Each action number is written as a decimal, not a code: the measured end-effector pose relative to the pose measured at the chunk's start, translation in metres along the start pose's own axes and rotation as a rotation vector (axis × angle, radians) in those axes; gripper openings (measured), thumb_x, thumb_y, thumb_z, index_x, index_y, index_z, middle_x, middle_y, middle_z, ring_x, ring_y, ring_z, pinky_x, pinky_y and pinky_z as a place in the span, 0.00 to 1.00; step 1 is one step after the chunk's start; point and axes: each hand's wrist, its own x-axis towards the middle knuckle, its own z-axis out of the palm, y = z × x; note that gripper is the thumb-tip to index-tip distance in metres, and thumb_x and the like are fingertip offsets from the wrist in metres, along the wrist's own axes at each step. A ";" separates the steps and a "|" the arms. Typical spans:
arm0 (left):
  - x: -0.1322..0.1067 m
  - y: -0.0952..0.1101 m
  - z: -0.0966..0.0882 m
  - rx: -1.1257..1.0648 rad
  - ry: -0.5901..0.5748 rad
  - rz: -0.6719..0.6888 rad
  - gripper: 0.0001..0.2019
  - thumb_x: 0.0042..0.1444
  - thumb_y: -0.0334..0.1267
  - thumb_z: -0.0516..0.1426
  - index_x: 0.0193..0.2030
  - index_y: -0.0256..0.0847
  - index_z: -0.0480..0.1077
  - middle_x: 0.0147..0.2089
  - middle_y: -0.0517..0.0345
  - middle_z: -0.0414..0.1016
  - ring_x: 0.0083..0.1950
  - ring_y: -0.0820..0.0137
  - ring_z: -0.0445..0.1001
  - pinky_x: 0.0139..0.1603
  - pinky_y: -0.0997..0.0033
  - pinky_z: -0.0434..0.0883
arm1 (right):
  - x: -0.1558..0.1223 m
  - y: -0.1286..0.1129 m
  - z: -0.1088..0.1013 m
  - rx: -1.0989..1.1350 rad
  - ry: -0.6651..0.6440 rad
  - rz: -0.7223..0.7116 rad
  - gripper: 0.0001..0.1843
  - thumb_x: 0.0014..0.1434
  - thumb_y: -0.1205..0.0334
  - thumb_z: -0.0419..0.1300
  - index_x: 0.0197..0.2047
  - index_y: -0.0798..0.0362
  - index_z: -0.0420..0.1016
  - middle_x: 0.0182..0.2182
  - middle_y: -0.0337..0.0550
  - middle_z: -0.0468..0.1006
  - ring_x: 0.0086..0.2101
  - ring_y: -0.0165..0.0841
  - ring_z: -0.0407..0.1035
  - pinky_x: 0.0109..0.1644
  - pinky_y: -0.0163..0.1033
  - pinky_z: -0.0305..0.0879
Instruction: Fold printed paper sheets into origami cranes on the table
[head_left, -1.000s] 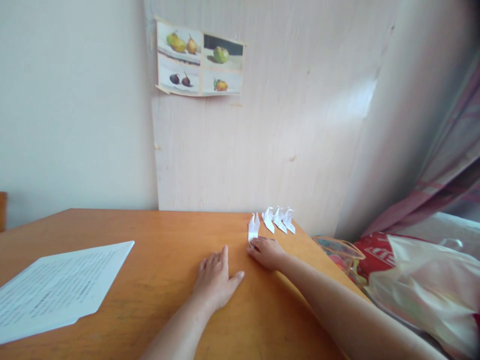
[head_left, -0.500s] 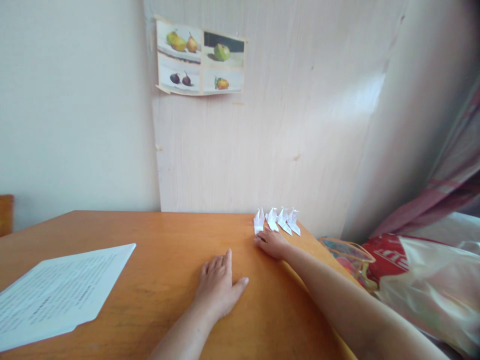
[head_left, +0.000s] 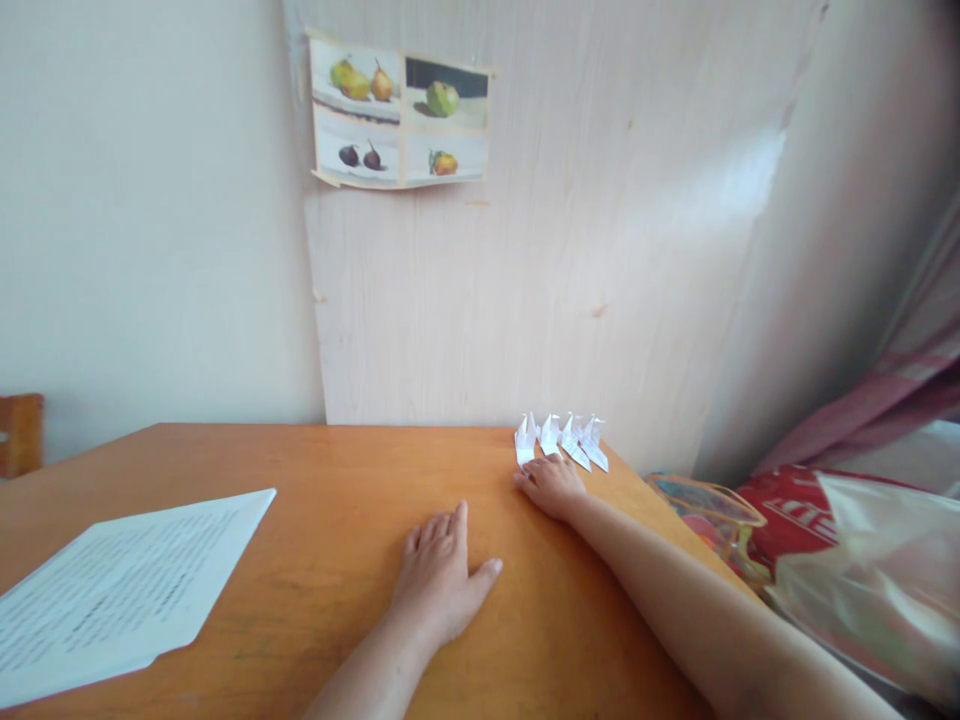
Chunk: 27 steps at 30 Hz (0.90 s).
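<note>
One stack of printed sheets (head_left: 142, 590) left, well apart from hands; left hand (head_left: 439, 572) open, palm down on table (head_left: 345, 475); right hand (head_left: 553, 488) at leftmost paper figure (head_left: 526, 438), can't tell if gripping; three more figures (head_left: 573, 444) alongside, far right corner.

Left hand (head_left: 439, 578) thumb-spread; right hand (head_left: 553, 487) farther forward.

So I'm in what looks like a home here: plain wooden table (head_left: 337, 580) before me, fruit pictures (head_left: 442, 97) up above its far edge, pink curtain (head_left: 892, 365) and bulging bags (head_left: 862, 565) crowding beyond its right side!
</note>
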 end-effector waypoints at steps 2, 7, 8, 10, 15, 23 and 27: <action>0.000 0.000 0.000 0.003 -0.004 -0.001 0.44 0.59 0.58 0.48 0.75 0.32 0.46 0.73 0.38 0.55 0.73 0.50 0.53 0.71 0.46 0.48 | 0.003 0.002 0.000 -0.009 -0.004 0.010 0.27 0.68 0.42 0.46 0.48 0.50 0.80 0.51 0.52 0.79 0.55 0.49 0.65 0.58 0.52 0.53; -0.001 0.001 -0.002 0.002 -0.006 -0.001 0.44 0.59 0.59 0.48 0.75 0.32 0.46 0.73 0.38 0.56 0.73 0.51 0.53 0.71 0.47 0.48 | 0.006 0.007 0.000 -0.016 0.000 0.034 0.28 0.68 0.42 0.45 0.49 0.49 0.79 0.52 0.52 0.78 0.57 0.49 0.63 0.58 0.54 0.53; -0.001 0.001 -0.002 0.001 -0.007 -0.001 0.44 0.59 0.59 0.48 0.75 0.32 0.46 0.73 0.38 0.55 0.73 0.51 0.53 0.72 0.47 0.48 | 0.006 0.008 0.001 -0.015 0.003 0.040 0.28 0.68 0.41 0.45 0.49 0.49 0.79 0.52 0.52 0.78 0.57 0.49 0.63 0.58 0.54 0.53; -0.001 0.001 -0.002 0.001 -0.010 -0.002 0.44 0.59 0.59 0.48 0.75 0.32 0.46 0.73 0.39 0.55 0.74 0.51 0.53 0.72 0.47 0.48 | 0.006 0.010 0.003 -0.012 0.008 0.051 0.29 0.68 0.41 0.44 0.50 0.49 0.79 0.53 0.53 0.77 0.58 0.50 0.62 0.58 0.55 0.54; -0.001 0.002 -0.005 0.008 -0.031 -0.006 0.44 0.59 0.59 0.48 0.75 0.31 0.46 0.73 0.39 0.54 0.74 0.51 0.52 0.72 0.47 0.47 | 0.007 0.014 0.007 0.001 0.016 0.077 0.29 0.68 0.40 0.44 0.52 0.49 0.78 0.57 0.53 0.75 0.62 0.51 0.57 0.60 0.58 0.52; -0.001 0.000 -0.002 0.015 -0.011 -0.003 0.43 0.59 0.59 0.47 0.75 0.33 0.46 0.73 0.40 0.55 0.74 0.52 0.53 0.72 0.49 0.47 | 0.006 0.016 0.009 0.024 0.022 0.085 0.29 0.69 0.40 0.43 0.52 0.48 0.78 0.58 0.50 0.75 0.64 0.51 0.54 0.61 0.58 0.50; -0.002 0.001 -0.003 0.014 -0.018 -0.005 0.43 0.59 0.59 0.48 0.75 0.33 0.46 0.73 0.39 0.54 0.74 0.52 0.52 0.72 0.48 0.47 | 0.005 0.015 0.008 0.027 0.017 0.085 0.29 0.69 0.41 0.43 0.51 0.49 0.78 0.57 0.51 0.75 0.64 0.50 0.55 0.61 0.58 0.50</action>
